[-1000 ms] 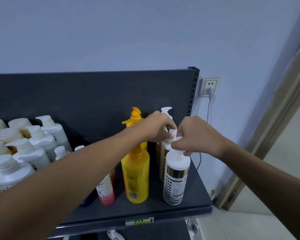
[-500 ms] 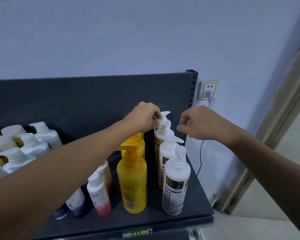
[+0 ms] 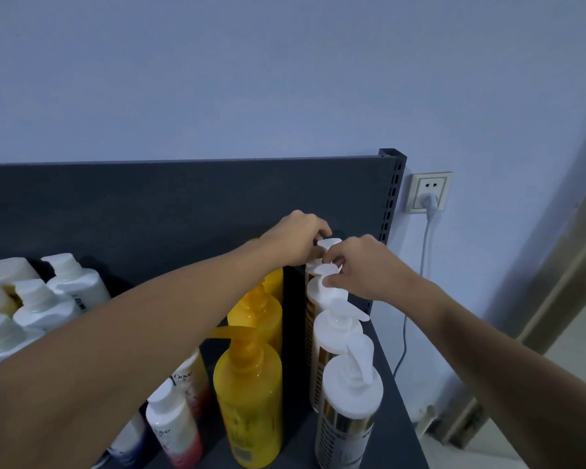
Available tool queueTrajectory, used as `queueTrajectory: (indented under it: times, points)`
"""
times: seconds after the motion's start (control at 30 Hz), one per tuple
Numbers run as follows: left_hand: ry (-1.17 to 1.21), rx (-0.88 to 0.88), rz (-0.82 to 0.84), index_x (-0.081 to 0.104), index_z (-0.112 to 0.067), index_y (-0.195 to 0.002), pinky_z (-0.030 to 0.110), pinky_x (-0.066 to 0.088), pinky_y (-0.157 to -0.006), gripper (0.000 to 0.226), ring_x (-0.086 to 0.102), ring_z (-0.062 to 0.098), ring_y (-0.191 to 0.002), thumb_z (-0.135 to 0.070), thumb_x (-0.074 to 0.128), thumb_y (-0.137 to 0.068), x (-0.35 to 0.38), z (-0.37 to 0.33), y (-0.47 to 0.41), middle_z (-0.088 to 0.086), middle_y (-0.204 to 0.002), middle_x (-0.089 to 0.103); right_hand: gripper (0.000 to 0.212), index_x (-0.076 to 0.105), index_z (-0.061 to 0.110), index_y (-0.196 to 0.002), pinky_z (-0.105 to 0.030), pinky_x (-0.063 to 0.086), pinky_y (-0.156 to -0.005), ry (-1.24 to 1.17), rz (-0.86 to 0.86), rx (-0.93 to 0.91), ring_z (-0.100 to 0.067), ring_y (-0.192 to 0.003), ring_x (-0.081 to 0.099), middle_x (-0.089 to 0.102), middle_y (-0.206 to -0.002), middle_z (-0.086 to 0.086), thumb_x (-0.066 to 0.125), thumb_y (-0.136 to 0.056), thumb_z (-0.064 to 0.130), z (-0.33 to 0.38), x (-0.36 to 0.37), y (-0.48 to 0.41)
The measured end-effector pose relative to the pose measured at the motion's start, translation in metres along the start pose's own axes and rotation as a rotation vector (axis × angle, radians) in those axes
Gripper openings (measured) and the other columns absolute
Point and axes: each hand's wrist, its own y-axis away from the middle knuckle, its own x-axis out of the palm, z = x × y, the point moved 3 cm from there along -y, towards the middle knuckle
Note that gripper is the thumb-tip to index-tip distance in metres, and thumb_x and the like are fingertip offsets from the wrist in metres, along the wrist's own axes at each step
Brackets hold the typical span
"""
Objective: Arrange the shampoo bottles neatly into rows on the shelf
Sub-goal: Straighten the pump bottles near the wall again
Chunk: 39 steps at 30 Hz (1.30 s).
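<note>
- Both bare arms reach from the lower corners of the frame toward the centre right, meeting at the back of the dark grey shelf [image 3: 396, 418].
- The left hand [image 3: 293, 236] has its grip curled together around the pump head of the rearmost white pump bottle [image 3: 329, 243], just in front of the shelf's back panel [image 3: 149, 204].
- The right hand [image 3: 366, 265] pinches its fingertips [image 3: 330, 281] on the white pump top of the next bottle [image 3: 322, 292] in that row; the grip is clamped on that pump.
- The white pump bottles form a row running from the centre toward the lower right, with the nearest one [image 3: 347, 414] showing a gold band and a patterned label.
- Just left of that row stand yellow pump bottles [image 3: 251, 394], one behind another.
- Further left, in the lower centre, are white-and-pink bottles [image 3: 175, 428]; the upper left of the shelf holds a cluster of white capped bottles [image 3: 44, 302].
- A wall socket [image 3: 428, 191] with a plug and cable sits right of the back panel.
</note>
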Motion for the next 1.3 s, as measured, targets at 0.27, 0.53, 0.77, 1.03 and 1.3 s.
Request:
queueTrajectory:
  times: [0.27,0.53,0.77,1.03,1.3]
  points:
    - [0.083,-0.039,0.017,0.083,-0.023,-0.105,0.035,0.064,-0.077,0.019,0.070,0.014,-0.079,-0.030,0.080,-0.087,0.003,0.003,-0.015,-0.006,-0.093,0.076,0.025,0.079,0.022,-0.106,-0.032,0.056,-0.086,-0.124,-0.012,-0.015,-0.013,-0.090,0.067,0.066,-0.096,0.016,0.083,-0.083,0.029,-0.012,0.009,-0.006]
    - [0.029,-0.081,-0.014,0.085,-0.020,-0.101,0.029,0.062,-0.071,0.019,0.068,0.014,-0.075,-0.028,0.083,-0.084,0.004,0.003,-0.021,-0.004,-0.091,0.076,0.016,0.083,0.022,-0.095,-0.031,0.059,-0.075,-0.115,-0.028,-0.024,-0.015,-0.079,0.070,0.075,-0.088,0.004,0.085,-0.079,0.026,-0.017,0.008,-0.009]
    - [0.059,-0.070,0.010,0.083,-0.022,-0.110,0.032,0.063,-0.076,0.024,0.068,0.014,-0.080,-0.029,0.081,-0.087,0.005,0.007,-0.019,-0.004,-0.102,0.077,0.019,0.083,0.021,-0.097,-0.035,0.061,-0.080,-0.140,-0.034,-0.010,-0.016,-0.083,0.071,0.076,-0.088,0.003,0.087,-0.079,0.025,-0.015,0.009,-0.010]
    - [0.089,-0.028,0.039,0.077,-0.022,-0.120,0.029,0.060,-0.072,0.025,0.068,0.011,-0.076,-0.029,0.069,-0.097,-0.007,0.010,0.009,-0.004,-0.093,0.076,0.023,0.078,0.025,-0.099,-0.038,0.060,-0.083,-0.111,0.013,0.057,-0.018,-0.089,0.071,0.075,-0.095,0.001,0.085,-0.078,0.030,-0.014,0.010,-0.011]
    - [0.094,0.021,-0.101,0.070,-0.022,-0.131,0.031,0.057,-0.097,0.034,0.066,0.009,-0.112,-0.027,0.067,-0.097,-0.057,0.032,0.084,-0.003,-0.125,0.072,0.045,0.071,0.024,-0.121,-0.041,0.058,-0.093,-0.127,-0.003,0.009,-0.016,-0.107,0.068,0.073,-0.113,0.007,0.078,-0.082,0.046,0.031,-0.010,-0.012]
